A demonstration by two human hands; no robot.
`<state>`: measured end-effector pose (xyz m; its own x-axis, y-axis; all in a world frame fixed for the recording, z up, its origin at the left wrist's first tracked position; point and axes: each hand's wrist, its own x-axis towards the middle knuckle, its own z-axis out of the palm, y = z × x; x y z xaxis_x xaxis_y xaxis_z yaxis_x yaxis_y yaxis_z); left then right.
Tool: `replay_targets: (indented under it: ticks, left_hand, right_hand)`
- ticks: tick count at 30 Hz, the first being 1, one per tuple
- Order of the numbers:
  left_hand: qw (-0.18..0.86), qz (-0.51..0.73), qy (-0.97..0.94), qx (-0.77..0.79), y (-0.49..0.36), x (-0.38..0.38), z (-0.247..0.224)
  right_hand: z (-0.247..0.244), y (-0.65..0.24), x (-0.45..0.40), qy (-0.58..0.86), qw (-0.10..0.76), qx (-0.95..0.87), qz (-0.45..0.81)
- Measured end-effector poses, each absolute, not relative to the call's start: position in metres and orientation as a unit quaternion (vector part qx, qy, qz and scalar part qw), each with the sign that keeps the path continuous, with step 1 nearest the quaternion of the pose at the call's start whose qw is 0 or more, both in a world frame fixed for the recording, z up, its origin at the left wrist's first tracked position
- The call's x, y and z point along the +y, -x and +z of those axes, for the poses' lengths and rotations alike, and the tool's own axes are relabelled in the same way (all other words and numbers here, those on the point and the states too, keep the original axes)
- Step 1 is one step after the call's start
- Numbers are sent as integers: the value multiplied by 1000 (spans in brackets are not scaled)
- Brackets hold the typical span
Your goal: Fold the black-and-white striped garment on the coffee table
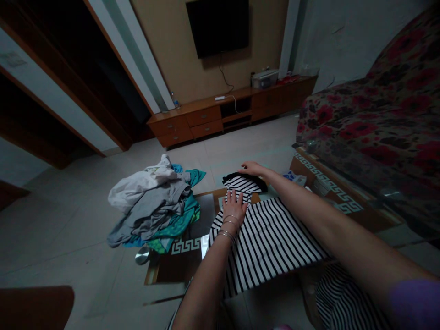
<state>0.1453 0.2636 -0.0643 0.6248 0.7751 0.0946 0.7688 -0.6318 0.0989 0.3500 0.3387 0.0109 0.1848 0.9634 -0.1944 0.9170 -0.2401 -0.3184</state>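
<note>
A black-and-white striped garment point(271, 238) is spread over the glass-topped coffee table point(192, 268), its lower edge hanging over the near side. My left hand point(234, 206), with several bangles at the wrist, presses flat on the striped cloth, fingers spread. At the far end of the garment, a black-edged part point(244, 183) lies folded or bunched. My right hand point(253, 168) is over that black edge, its fingers apart and slightly bent. Whether its fingertips touch the cloth is hard to make out.
A heap of grey, white and teal clothes point(154, 206) covers the table's left end. A flowered sofa point(371, 119) stands at the right. Beyond the tiled floor is a low wooden TV cabinet point(206, 120) beneath a wall-mounted television point(220, 27). A brown furniture edge point(34, 307) shows lower left.
</note>
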Motion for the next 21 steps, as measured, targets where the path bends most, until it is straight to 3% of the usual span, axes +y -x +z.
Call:
replay_targets:
  ticks: [9, 14, 17, 21]
  left_hand:
    - [179, 142, -870, 438, -112, 294, -21]
    - [174, 105, -925, 322, -71, 258, 1]
    - [173, 26, -950, 257, -73, 219, -13]
    - [132, 8, -962, 239, -83, 190, -33]
  right_hand:
    - [-5, -315, 372, 757, -40, -601, 252]
    - [-4, -323, 362, 724, 10, -647, 240]
    - [6, -323, 353, 685, 63, -692, 220]
    - [37, -315, 329, 626, 117, -748, 185]
